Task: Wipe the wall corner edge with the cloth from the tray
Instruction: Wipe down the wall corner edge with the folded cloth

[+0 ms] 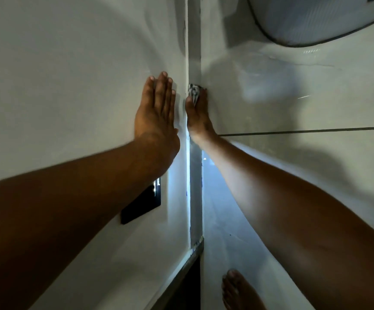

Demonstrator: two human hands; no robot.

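The wall corner edge [194, 41] runs as a narrow vertical strip up the middle of the view. My right hand [198, 117] holds a small grey-and-white patterned cloth [193, 91] and presses it against the strip at mid-height, thumb on the left side of the cloth. My left hand [157, 113] lies flat with fingers together on the white wall just left of the corner, holding nothing. No tray is in view.
A black switch plate [141, 204] sits on the left wall under my left forearm. A white appliance [315, 16] hangs at the top right. A dark grout line [304, 130] crosses the right wall. A bare foot [239, 291] stands at the bottom.
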